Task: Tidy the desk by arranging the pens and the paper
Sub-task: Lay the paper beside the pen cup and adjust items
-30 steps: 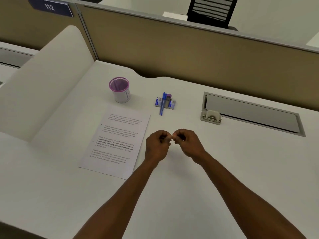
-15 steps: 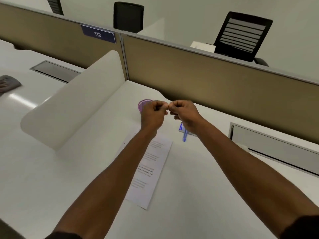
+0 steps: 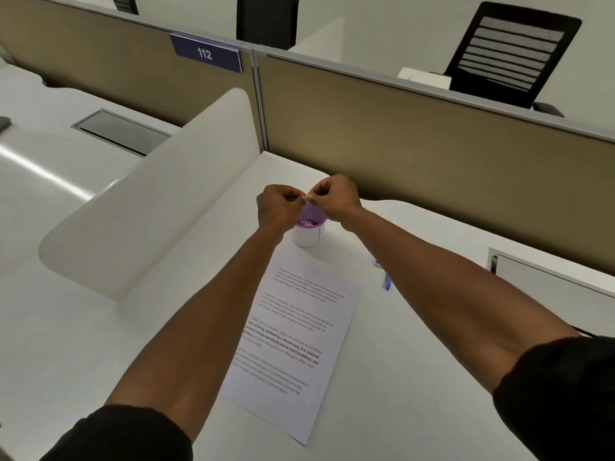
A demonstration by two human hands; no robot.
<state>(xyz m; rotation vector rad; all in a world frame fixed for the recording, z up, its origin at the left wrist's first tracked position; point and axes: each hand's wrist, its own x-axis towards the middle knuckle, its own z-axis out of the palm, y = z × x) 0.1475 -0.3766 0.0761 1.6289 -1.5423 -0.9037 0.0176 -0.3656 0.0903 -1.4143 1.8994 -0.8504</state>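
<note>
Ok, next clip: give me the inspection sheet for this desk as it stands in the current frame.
Surface: white desk, smooth, a grey hatch set into it at right.
Job's things: printed paper lying flat; purple-rimmed cup upright beyond its far edge; blue pen right of the paper, mostly hidden by the right forearm.
Clutter: nothing seen.
Grippers: left hand and right hand fisted, fingertips meeting above the cup; whether they pinch something is unclear.
Cables: nothing seen.
Surroundings: tan partition with sign 112, white side divider, black chair behind.
</note>
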